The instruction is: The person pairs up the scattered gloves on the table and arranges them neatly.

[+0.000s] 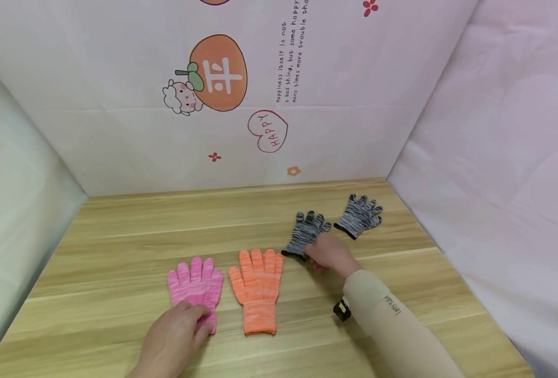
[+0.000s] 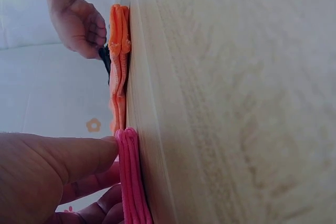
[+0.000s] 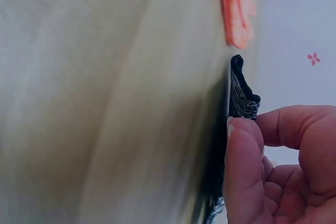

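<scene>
Four-fingered-and-thumbed knit gloves lie flat on the wooden table. My left hand (image 1: 172, 333) rests on the cuff of a pink glove (image 1: 195, 281); in the left wrist view its thumb and fingers touch the top of the pink layers (image 2: 131, 177). To the right, my right hand (image 1: 333, 253) pinches the cuff edge of a grey-and-black glove (image 1: 305, 232) between thumb and fingers. The right wrist view shows that black cuff (image 3: 241, 85) raised and gaping at the fingertips. Between the hands lies an orange glove (image 1: 260, 289), fingers pointing away.
A second grey-and-black glove (image 1: 360, 215) lies farther back at the right. The wooden table (image 1: 118, 236) meets a printed white cloth wall (image 1: 132, 147) behind, with plain cloth at both sides. A small black device (image 1: 341, 310) sits at the right wrist.
</scene>
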Demonstrator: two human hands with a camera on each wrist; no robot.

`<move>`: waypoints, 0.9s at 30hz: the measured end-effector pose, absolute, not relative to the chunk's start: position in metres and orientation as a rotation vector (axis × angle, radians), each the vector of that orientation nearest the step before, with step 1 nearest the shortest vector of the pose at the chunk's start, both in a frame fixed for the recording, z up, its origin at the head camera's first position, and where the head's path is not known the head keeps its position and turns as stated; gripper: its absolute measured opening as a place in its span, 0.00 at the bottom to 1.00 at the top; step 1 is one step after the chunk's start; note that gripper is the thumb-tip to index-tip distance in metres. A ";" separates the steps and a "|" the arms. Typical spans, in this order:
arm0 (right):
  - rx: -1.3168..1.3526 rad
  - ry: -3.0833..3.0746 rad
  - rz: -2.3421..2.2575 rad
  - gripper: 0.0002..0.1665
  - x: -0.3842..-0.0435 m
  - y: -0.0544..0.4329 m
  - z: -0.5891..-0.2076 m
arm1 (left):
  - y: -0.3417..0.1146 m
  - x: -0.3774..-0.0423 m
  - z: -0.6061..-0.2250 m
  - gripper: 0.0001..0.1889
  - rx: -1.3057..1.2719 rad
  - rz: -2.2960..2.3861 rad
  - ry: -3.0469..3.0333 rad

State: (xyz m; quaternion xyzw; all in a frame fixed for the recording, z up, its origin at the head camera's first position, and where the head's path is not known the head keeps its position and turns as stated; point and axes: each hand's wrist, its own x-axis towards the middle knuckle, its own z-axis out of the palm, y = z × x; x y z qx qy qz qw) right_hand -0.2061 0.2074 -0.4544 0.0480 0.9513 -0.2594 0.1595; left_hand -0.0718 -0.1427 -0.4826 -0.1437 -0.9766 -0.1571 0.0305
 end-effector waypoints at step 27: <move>-0.069 2.706 -0.758 0.22 -0.182 0.233 -0.436 | -0.145 -0.072 -0.483 0.11 -0.457 -0.475 -3.026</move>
